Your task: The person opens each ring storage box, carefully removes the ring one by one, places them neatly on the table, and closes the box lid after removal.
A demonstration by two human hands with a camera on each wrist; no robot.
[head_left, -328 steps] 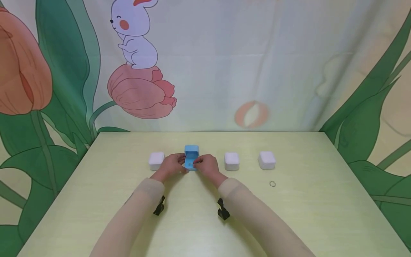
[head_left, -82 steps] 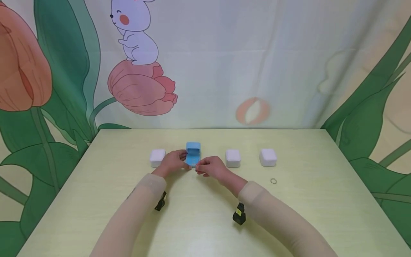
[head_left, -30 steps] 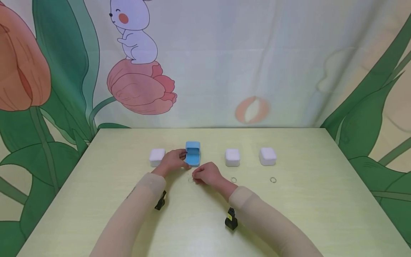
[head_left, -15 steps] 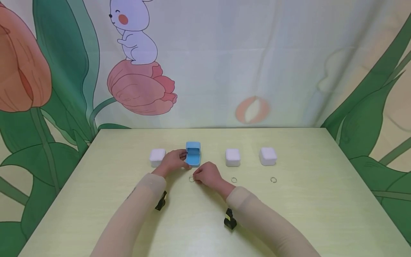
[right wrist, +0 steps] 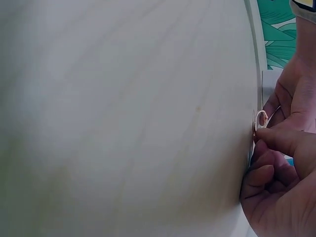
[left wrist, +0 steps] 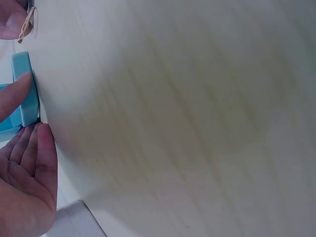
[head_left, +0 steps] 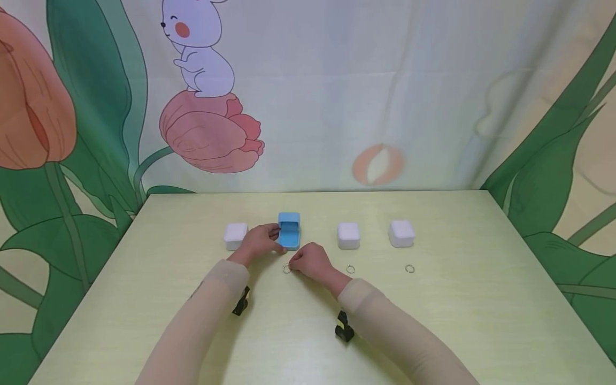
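Note:
A light-blue ring box (head_left: 290, 239) stands on the table with its lid raised. My left hand (head_left: 260, 240) holds it from the left, thumb (left wrist: 15, 95) against the front wall and fingers (left wrist: 45, 148) at its side. Just in front of the box, my right hand (head_left: 314, 262) pinches a thin ring (head_left: 286, 268) between thumb and fingertips, low over the table. In the right wrist view the ring (right wrist: 260, 119) sticks up past the fingertips, and in the left wrist view it shows as a narrow band (left wrist: 27, 23). The box shows its blue inside with no ring visible.
White lidded boxes stand in the same row: one box (head_left: 236, 236) beside my left hand, another box (head_left: 348, 236) right of the blue one, and a third box (head_left: 401, 233) farther right. Two more rings lie on the table, one ring (head_left: 350, 269) and another ring (head_left: 409, 268).
My right hand, earlier at the blue box's inside and then its front edge, has drawn back toward me with the ring and hardly moves over the last half second. My left hand stays at the box.

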